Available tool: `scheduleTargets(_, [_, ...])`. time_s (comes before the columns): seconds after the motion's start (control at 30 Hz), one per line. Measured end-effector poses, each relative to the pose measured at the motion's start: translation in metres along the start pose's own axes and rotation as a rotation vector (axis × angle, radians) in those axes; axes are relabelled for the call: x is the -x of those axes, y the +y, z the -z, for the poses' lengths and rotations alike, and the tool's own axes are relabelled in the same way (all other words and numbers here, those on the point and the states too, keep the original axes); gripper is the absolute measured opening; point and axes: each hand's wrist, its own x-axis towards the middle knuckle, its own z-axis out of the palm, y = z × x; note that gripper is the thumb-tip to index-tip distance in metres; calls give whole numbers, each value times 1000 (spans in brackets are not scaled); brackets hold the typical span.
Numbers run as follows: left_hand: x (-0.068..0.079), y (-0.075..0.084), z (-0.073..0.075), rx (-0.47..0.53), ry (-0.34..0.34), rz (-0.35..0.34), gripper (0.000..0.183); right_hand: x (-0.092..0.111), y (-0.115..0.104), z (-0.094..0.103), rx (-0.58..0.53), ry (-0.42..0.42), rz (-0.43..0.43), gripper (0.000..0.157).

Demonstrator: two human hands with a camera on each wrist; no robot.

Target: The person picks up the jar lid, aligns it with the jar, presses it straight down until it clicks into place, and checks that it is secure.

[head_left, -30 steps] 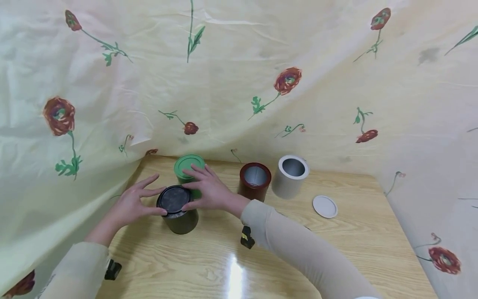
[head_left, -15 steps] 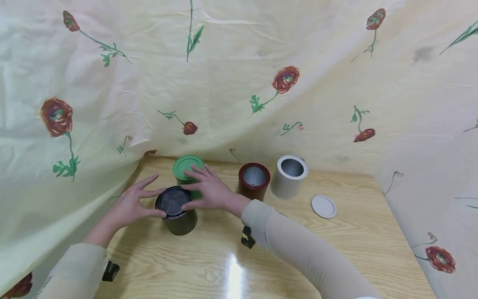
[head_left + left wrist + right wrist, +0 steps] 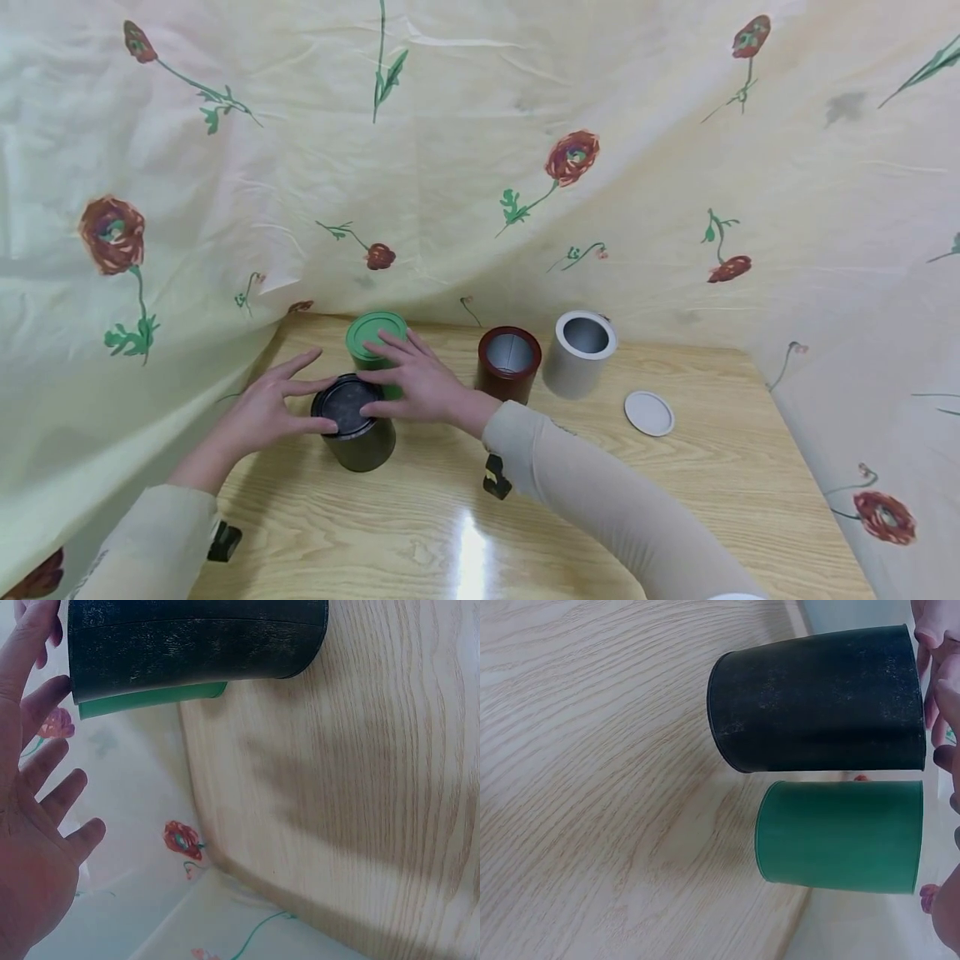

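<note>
In the head view a black can [image 3: 363, 448] stands upright on the left part of the table, a round black lid [image 3: 347, 406] on its top. My left hand [image 3: 262, 408] reaches in from the left, its thumb and forefinger spread at the lid's edge. From the other side my right hand [image 3: 423, 383] lays its thumb and forefinger on the lid, the other fingers stretched over the green can's top. The green can [image 3: 840, 836], with a green lid [image 3: 375, 335], stands just behind the black one. Both wrist views show extended fingers near the black can's top rim.
To the right stand a dark red can [image 3: 507, 385] and a white can [image 3: 573, 371], both uncovered and silvery inside. A white lid [image 3: 649, 413] lies flat beside them on the wooden table [image 3: 420, 533]. Flowered cloth [image 3: 450, 167] hangs behind and at the sides.
The fingertips of both hands have shifted slightly inward over the black lid. The cans and the white lid stay where they were; the head view has drifted a little.
</note>
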Motion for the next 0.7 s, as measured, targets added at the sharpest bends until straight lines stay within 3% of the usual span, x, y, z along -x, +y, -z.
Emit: scheduleTargets(0.7, [-7,6,-2,-81,-10,-32,73,-8,-4,5,51,-70,-25,63])
